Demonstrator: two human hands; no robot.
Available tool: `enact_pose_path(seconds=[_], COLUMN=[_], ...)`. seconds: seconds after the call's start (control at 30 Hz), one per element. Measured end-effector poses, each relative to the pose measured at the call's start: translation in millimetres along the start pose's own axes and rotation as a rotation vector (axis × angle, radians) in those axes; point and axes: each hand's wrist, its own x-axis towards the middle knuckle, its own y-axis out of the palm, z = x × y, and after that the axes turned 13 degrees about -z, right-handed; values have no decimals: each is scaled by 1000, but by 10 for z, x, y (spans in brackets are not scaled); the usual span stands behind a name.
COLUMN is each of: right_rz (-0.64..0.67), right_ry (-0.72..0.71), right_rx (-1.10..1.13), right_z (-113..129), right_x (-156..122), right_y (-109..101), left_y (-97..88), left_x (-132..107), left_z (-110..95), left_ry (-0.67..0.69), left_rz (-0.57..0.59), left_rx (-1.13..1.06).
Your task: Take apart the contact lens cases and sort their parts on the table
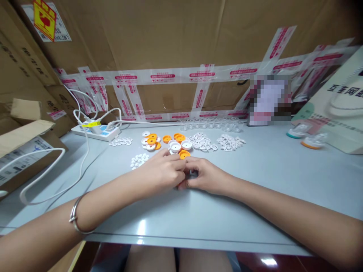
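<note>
My left hand [167,170] and my right hand [202,175] meet low over the table, their fingertips together. Fingers of both are curled closed around one spot, and whatever they hold is hidden between them. Just beyond the fingers lie round orange caps [185,154] and round white caps [176,147], some overlapping. A second group of orange and white discs [151,141] sits to the left of these. Small white rings [138,160] are spread near my left wrist. Behind my right hand are two heaps of white openwork plastic pieces [201,142].
Clear plastic cups [212,124] line the back of the table [255,215], before a large taped carton [170,37]. A phone [266,102] leans at the right, near two clear-topped pieces [314,140] and a paper bag [340,94]. A power strip [98,132] with looping cables stands left.
</note>
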Motion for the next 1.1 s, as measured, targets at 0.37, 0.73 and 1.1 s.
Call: enact_pose_path(seconds=[0.37, 0.73, 1.1], right_rz=[17, -28, -31], right_ry=[-1, 120, 93], right_rx=[21, 9, -23], right_z=[0, 19, 30], right_x=[4, -17, -8], right_y=[-25, -7, 11], left_y=[11, -305, -261], left_x=[-80, -674, -637], left_z=[93, 509, 255], left_ry=[-264, -174, -158], left_rz=[-112, -116, -73], left_rx=[-350, 374, 250])
